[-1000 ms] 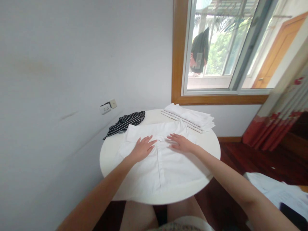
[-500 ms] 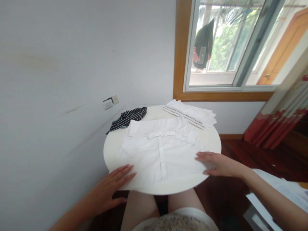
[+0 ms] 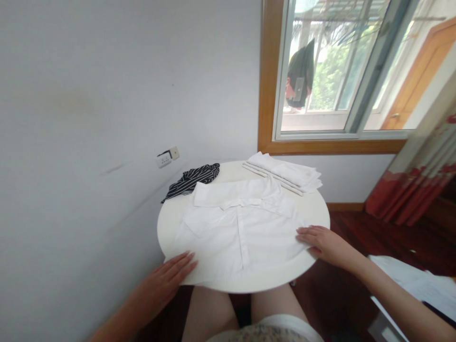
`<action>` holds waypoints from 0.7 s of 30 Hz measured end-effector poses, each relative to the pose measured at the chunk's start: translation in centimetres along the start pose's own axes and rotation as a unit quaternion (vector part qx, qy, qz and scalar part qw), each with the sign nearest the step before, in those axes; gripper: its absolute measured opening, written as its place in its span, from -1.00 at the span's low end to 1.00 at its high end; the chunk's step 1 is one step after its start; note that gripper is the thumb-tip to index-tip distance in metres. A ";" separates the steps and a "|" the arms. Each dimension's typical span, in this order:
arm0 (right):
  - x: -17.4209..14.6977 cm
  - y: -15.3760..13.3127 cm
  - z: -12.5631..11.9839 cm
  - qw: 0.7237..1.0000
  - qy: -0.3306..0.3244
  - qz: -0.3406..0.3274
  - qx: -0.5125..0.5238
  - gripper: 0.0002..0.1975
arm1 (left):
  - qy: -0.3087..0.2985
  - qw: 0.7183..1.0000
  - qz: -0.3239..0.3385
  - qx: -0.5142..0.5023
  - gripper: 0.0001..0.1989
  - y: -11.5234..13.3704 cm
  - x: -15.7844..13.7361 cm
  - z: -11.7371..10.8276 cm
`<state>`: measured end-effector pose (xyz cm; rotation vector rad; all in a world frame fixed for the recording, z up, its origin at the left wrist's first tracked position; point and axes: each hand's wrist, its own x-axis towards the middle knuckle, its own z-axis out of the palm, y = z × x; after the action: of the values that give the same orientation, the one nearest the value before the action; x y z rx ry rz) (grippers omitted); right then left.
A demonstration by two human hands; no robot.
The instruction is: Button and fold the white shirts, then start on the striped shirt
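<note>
A white button-front shirt [image 3: 217, 237] lies spread on a round white table [image 3: 166, 223], its front strip running toward me and its top part folded over at the far side. My left hand [image 3: 167, 273] rests on the near left corner of the shirt, fingers stretched out and its thumb hidden. At the shirt's right edge, my right hand [image 3: 322, 242] lies with fingers extended over the cloth. That hand's thumb is mostly out of sight.
A stack of folded white cloths [image 3: 285, 172] sits at the table's far right. Black-and-white striped fabric [image 3: 194, 179] lies at the far left, near a wall socket [image 3: 164, 159]. White items [image 3: 416, 280] are at the lower right, below a patterned curtain [image 3: 409, 185].
My right hand has shifted slightly right and its fingers have drawn closer together. My left hand has moved slightly down at the corner. The view has tilted up a little.
</note>
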<state>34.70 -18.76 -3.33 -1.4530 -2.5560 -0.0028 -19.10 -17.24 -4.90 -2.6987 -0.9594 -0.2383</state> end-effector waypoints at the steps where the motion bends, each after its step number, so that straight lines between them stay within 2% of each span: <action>1: -0.1 0.2 0.1 1.000 0.005 -0.002 0.001 -0.51 | 0.007 1.000 0.003 0.002 -0.35 0.0 -0.1 0.0; 4: -0.3 0.8 -0.1 1.000 0.020 -0.001 0.018 -0.58 | -0.002 0.999 0.015 -0.036 -0.44 -0.6 -0.1 -0.6; 6: -0.3 1.0 -0.6 0.998 0.041 0.019 0.045 -0.62 | -0.006 0.997 -0.012 -0.082 -0.54 -1.3 0.3 -1.4; 8: 0.1 1.3 -1.5 0.992 0.068 0.068 0.076 -0.66 | 0.011 0.990 -0.082 -0.118 -0.64 -2.0 1.2 -2.3; 11: 1.9 2.1 -3.1 0.973 0.125 0.164 0.105 -0.63 | 0.039 0.963 -0.225 -0.144 -0.62 -3.3 3.9 -3.7; 13: 4.0 3.1 -4.1 0.955 0.169 0.218 0.108 -0.58 | 0.076 0.937 -0.307 -0.148 -0.60 -4.6 6.6 -4.6; 16: 8.7 4.8 -5.3 0.934 0.196 0.284 0.092 -0.55 | 0.154 0.895 -0.396 -0.134 -0.59 -7.3 11.3 -5.1; 18: 12.2 5.7 -5.5 0.918 0.210 0.331 0.063 -0.59 | 0.161 0.883 -0.424 -0.119 -0.61 -9.4 14.4 -4.8; 21: 17.2 6.6 -5.0 0.904 0.184 0.385 0.035 -0.63 | 0.146 0.870 -0.468 -0.060 -0.62 -11.7 18.5 -3.3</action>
<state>32.63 -1.25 3.91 -2.0872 -1.5496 -0.0601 -12.59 1.52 4.99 -1.9565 -2.1009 -0.8717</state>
